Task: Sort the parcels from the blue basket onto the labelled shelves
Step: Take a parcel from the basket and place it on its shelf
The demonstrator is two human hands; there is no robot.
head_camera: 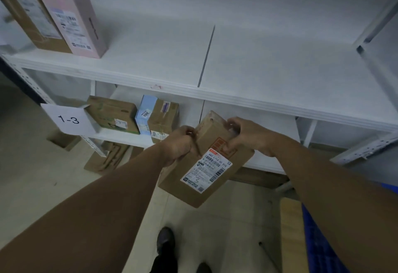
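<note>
Left hand (179,145) and right hand (243,136) both grip the labelled brown cardboard parcel (204,165) between them; its far end is probably below the white shelf (150,74).

- My left forearm (90,208) and right forearm (323,186) are both showing bare, uncovered as far back as the view is reaching.
- My left hand (178,145) and right hand (243,135) are showing bare as well, with the knuckles and finger joints standing out plainly.
- I am wearing dark shoes: the left shoe (164,240) is showing a rounded toe and a dull greyish-black upper, while the right shoe (203,268) is showing only its toe at the bottom edge.
- I am wearing dark trousers (163,264), one black leg running down to the left shoe. The dim light is hiding the fabric's detail.
</note>
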